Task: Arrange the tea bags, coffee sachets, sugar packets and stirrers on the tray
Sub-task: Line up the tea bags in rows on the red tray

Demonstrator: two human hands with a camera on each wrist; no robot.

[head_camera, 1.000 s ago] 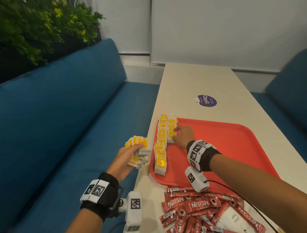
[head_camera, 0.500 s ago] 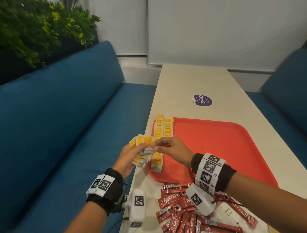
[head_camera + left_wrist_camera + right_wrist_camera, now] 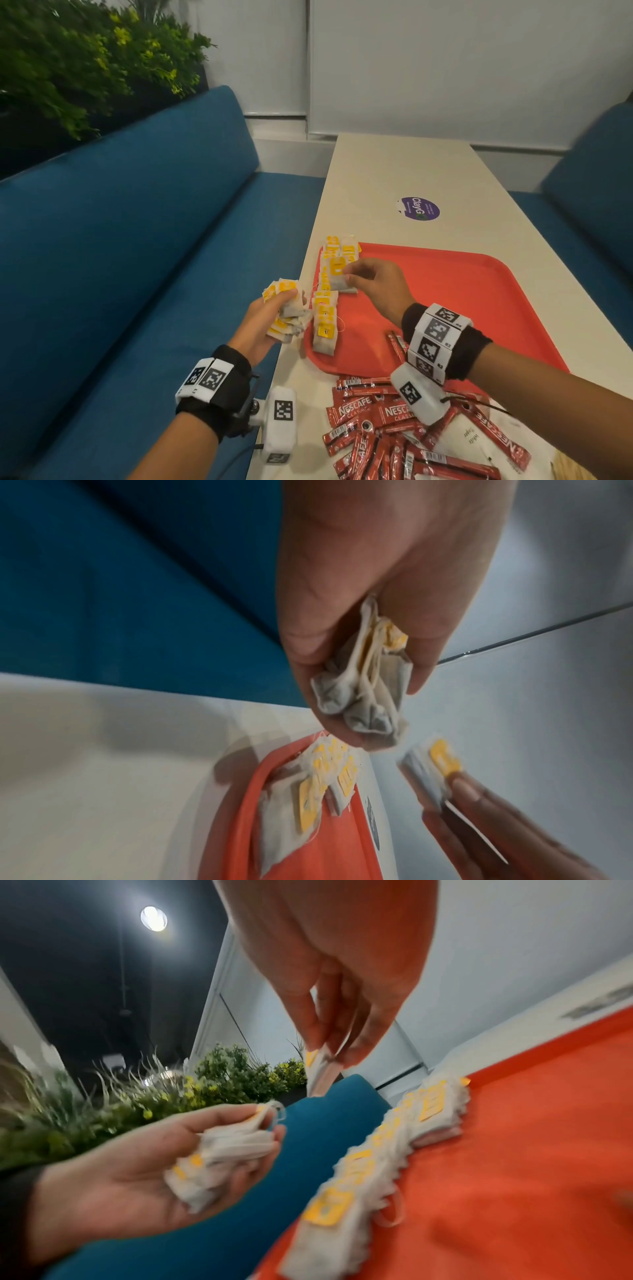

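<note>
Right hand [image 3: 375, 284] pinches one tea bag [image 3: 339, 279] in a narrow fingertip grip, above the tea bag row [image 3: 325, 308] at the tray [image 3: 462, 291]'s 9 o'clock edge. Left hand [image 3: 270, 320] holds a bunch of tea bags [image 3: 289, 313], just off the surface edge. Bags look light, soft, crushable; strings likely snag, so best pinched by the paper edge. Coffee sachets [image 3: 370, 411] lie at 6 o'clock, partly cut off; sugar packet [image 3: 469, 437] mostly buried; no stirrers made out. Wrist views blurred.

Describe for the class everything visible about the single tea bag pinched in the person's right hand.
The single tea bag is a pale paper pouch with a yellow tag on its face. The right hand pinches it by one edge between the fingertips, so it hangs above the row of tea bags on the red plastic tray. Its print is unreadable.
</note>
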